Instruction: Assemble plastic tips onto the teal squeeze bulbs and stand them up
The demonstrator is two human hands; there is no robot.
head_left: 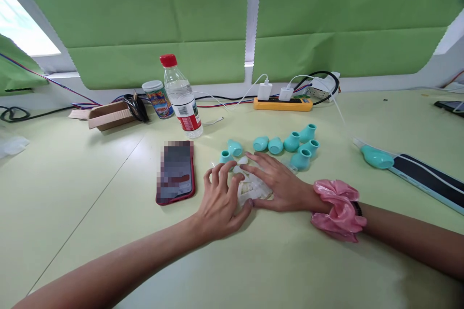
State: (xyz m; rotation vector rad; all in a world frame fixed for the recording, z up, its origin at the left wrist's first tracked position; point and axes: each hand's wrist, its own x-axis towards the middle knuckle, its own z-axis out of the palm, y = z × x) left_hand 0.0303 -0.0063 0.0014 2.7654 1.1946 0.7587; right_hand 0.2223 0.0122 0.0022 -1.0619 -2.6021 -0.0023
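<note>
A small pile of white pieces [250, 187], some seemingly in clear plastic, lies on the table between my two hands. My left hand [221, 203] is at the left edge of the pile, fingers apart and bent. From the right, my right hand [281, 181] reaches over the pile with its fingers spread, covering part of it. The two thumbs come close together at the near side. Just beyond the hands stand and lie several teal bulb-shaped pieces with open necks, among them an upright one [300, 159] by my right hand and a tipped one [235, 147].
A red-cased phone [176, 174] lies to the left. Behind it stand a red-capped water bottle [183, 101] and a snack can [158, 100], near an open cardboard box [112, 115]. A yellow power strip [282, 104] with chargers sits at the back. Another teal piece [377, 157] rests at right.
</note>
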